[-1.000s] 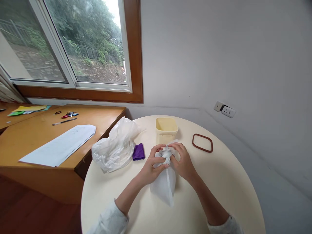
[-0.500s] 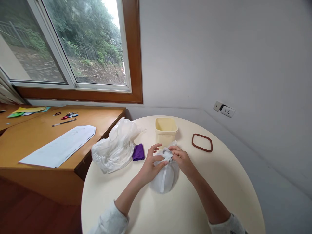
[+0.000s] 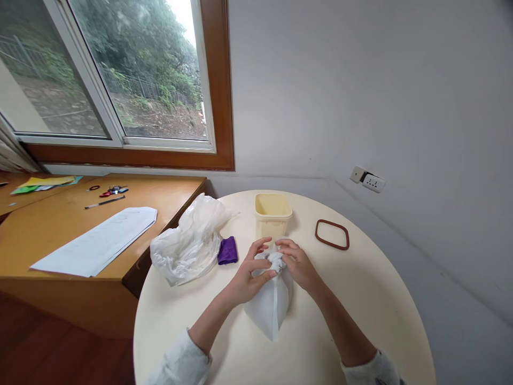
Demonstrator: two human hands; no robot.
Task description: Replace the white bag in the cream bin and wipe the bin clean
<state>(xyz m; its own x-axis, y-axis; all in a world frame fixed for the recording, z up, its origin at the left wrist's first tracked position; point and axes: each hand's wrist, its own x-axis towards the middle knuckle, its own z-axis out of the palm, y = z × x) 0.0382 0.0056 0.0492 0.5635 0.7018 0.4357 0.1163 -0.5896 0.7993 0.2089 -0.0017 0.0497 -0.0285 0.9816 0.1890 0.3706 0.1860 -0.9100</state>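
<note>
A white, slightly see-through bag (image 3: 267, 307) stands on the round table in front of me, its top bunched up. The fingers and thumb of my left hand (image 3: 249, 275) close round the gathered neck from the left. From the other side my right hand (image 3: 301, 266) pinches the same bunched top, and its palm hides part of the bag. What the bag contains cannot be made out. Just behind it stands a cream plastic bin (image 3: 273, 216) with its top uncovered. Left of my left hand lies a folded purple cloth (image 3: 227, 251).
A crumpled white plastic bag (image 3: 190, 246) lies on the table's left side. A brown rounded frame (image 3: 332, 235) lies at the right, on the round cream table (image 3: 360, 299). A wooden desk (image 3: 172, 192) with papers (image 3: 106, 240), a pen and scissors adjoins at left.
The bag has turned and tipped in my hands, so its seam and lower corner now point toward me. Both hands remain at its neck, with the fingers shifted slightly.
</note>
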